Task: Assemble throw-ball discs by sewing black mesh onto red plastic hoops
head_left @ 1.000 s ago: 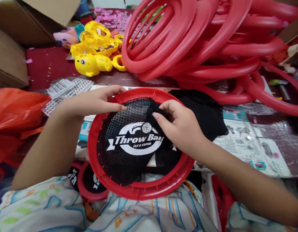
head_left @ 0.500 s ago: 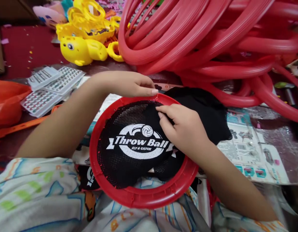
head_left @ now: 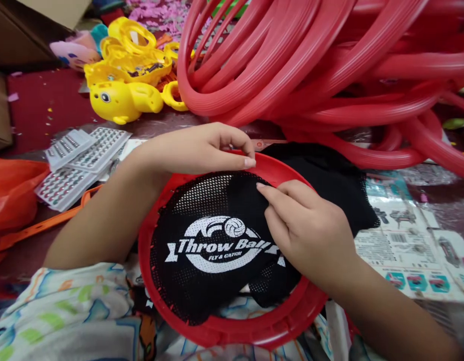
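A red plastic ring (head_left: 262,331) rests tilted against my lap, with black mesh netting (head_left: 205,195) stretched across part of its opening. White "Throw Ball" lettering (head_left: 220,245) is printed on the netting. At the far rim, my left hand (head_left: 205,148) pinches the ring between thumb and bent fingers. Just inside that rim on the right, my right hand (head_left: 310,230) has its fingers pressed together on the netting's edge. Along the near side of the ring the netting hangs loose, leaving a gap. More black fabric (head_left: 322,180) lies behind the ring.
Red ribbed hoops (head_left: 247,70) are heaped at the back right. Yellow toy parts (head_left: 119,100) lie at the back left, near trays of small metal pieces (head_left: 66,185). An orange bag (head_left: 14,195) is at the left edge, and printed packaging cards (head_left: 405,240) lie to the right.
The view has shifted, so the ring and both hands sit lower in the picture. My right hand has moved slightly right along the rim. My left fingers curl more over the rim.
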`<state>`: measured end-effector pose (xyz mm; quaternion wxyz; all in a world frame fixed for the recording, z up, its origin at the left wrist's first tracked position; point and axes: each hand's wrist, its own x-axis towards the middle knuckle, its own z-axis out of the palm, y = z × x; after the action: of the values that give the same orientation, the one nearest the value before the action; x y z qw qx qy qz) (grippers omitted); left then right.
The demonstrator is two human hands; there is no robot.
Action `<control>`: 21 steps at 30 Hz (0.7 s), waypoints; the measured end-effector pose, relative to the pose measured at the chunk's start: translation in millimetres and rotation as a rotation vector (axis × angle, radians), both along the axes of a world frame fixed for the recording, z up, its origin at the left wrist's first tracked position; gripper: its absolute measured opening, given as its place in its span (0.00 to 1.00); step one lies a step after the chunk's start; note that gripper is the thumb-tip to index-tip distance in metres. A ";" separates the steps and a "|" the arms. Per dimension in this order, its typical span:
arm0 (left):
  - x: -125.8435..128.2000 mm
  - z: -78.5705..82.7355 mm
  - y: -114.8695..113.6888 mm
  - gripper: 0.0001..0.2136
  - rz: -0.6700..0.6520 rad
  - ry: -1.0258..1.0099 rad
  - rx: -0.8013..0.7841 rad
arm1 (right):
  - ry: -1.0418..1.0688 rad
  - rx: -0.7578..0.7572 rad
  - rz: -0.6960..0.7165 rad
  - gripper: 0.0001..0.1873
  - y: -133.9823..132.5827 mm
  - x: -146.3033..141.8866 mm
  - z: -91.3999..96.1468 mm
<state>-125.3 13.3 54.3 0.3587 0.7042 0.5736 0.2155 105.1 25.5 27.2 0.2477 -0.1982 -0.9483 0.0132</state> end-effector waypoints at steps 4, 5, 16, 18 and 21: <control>7.9 11.6 -12.1 0.09 0.020 0.029 0.121 | 0.011 0.155 0.014 0.13 -2.5 2.8 3.6; 9.6 12.8 -14.1 0.09 0.024 0.037 0.143 | 0.018 0.189 0.017 0.12 -2.1 3.3 4.3; 14.0 13.8 -17.1 0.07 0.059 0.102 0.172 | -0.035 0.183 0.024 0.13 3.2 5.3 5.6; 15.4 13.4 -17.7 0.06 0.064 0.122 0.181 | -0.034 0.180 0.025 0.13 3.2 5.3 5.3; 17.4 13.4 -18.3 0.05 0.076 0.142 0.175 | -0.038 0.171 0.033 0.14 3.8 5.4 4.6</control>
<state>-107.9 -5.1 67.7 0.2456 0.7242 0.6028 0.2277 110.5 29.3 31.8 0.2454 -0.1610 -0.9536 -0.0674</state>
